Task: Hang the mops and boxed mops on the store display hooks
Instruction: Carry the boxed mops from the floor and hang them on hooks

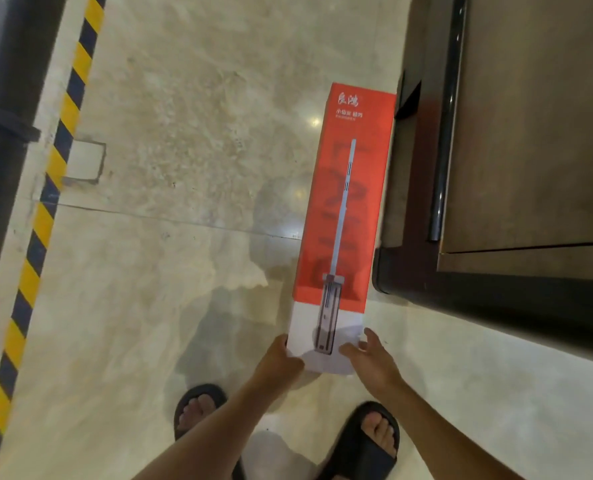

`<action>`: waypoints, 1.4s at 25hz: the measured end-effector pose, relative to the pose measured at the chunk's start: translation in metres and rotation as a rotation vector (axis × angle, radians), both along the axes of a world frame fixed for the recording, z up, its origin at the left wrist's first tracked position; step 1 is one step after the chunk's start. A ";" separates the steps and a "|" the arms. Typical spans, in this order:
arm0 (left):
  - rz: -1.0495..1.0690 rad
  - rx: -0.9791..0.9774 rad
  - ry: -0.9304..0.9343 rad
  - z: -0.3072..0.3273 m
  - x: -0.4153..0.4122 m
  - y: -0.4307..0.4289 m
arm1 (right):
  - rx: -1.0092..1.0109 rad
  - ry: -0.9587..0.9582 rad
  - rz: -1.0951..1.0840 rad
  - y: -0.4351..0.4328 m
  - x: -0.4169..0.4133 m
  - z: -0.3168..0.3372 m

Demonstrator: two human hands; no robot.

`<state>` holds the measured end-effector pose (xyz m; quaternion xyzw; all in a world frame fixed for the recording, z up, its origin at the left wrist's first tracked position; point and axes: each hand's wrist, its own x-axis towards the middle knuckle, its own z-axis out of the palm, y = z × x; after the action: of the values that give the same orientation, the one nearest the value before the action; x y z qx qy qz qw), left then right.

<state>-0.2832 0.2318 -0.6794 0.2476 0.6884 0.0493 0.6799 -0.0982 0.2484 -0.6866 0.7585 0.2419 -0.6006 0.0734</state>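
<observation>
Gripped at its white near end by left hand [281, 355] and right hand [374, 362]: boxed mop [343, 202], stiff, likely light, lever-prone; regrip mid-length.

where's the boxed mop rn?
Head view, right of centre: the long red-and-white cardboard mop box is gripped at its near white end by the left hand and right hand, beside the dark wooden counter.

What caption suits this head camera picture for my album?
The left hand and right hand hold a red boxed mop by its white end over a marble floor.
</observation>
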 end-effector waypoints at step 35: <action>0.162 -0.047 0.091 0.052 -0.059 0.032 | 0.171 0.155 -0.387 -0.012 -0.059 0.105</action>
<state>-0.3425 0.2633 -0.6271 0.1771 0.7375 0.0767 0.6472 -0.1577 0.2366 -0.5818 0.7458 0.1466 -0.6374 -0.1265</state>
